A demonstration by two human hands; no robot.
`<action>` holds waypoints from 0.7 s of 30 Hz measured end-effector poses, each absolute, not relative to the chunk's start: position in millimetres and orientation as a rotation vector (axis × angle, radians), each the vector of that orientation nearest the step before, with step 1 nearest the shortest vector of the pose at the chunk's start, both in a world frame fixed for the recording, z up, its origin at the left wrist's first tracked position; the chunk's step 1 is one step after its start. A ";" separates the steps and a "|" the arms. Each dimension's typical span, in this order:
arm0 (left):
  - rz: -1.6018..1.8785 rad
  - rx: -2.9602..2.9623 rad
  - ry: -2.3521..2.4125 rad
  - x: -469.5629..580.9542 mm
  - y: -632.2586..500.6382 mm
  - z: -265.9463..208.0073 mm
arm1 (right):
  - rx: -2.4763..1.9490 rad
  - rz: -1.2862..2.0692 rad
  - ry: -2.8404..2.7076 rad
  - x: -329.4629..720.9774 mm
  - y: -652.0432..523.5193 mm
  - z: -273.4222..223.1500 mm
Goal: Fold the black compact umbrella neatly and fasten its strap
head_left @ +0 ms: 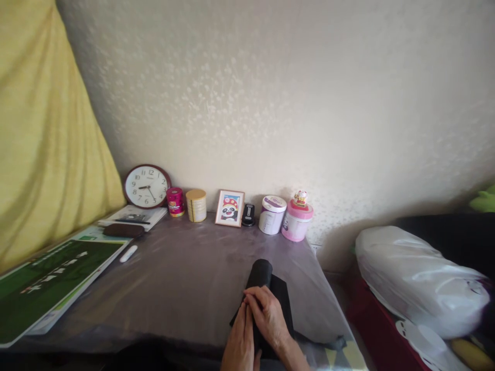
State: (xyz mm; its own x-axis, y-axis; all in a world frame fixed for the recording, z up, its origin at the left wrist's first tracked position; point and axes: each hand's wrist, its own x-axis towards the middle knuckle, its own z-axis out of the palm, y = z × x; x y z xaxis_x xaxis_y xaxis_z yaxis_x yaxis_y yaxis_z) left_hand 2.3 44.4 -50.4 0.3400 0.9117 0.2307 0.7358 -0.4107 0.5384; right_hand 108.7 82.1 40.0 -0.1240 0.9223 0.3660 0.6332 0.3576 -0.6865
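Note:
A black roll of soft sheet material (262, 270) lies near the front edge of the table, pointing away from me. Its flat part (281, 301) spreads out to the right of the roll; whether it is cloth or plastic I cannot tell. My left hand (242, 332) presses along the roll's left side with its fingers held together. Over the top, my right hand (268, 314) curls around the roll, its fingertips meeting those of the left. Both hands hide the roll's middle and near end.
Along the wall stand a clock (146, 186), a pink tin (175, 202), a yellow-lidded can (197, 206), a framed panda picture (229, 208) and two tubs (272, 216). Green-covered papers (58, 283), a brown case (122, 231) and a white object (129, 253) lie left. A white bag (417, 278) sits right.

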 end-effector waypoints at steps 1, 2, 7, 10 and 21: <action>0.730 2.275 1.459 2.9 44.3 -52.2 | -1.321 0.419 -1.902 110.7 79.6 37.5; 0.723 2.277 1.462 3.3 44.5 -53.4 | -1.281 0.373 -1.959 113.0 78.8 35.0; 0.553 2.246 1.460 0.3 48.6 -52.4 | -1.276 0.269 -2.123 124.3 98.3 26.8; 0.454 2.220 1.432 -2.6 50.4 -45.6 | -1.340 0.281 -2.114 128.9 118.0 25.5; 0.327 2.118 1.447 -4.9 49.6 -19.0 | -1.457 0.240 -1.749 151.9 177.6 10.7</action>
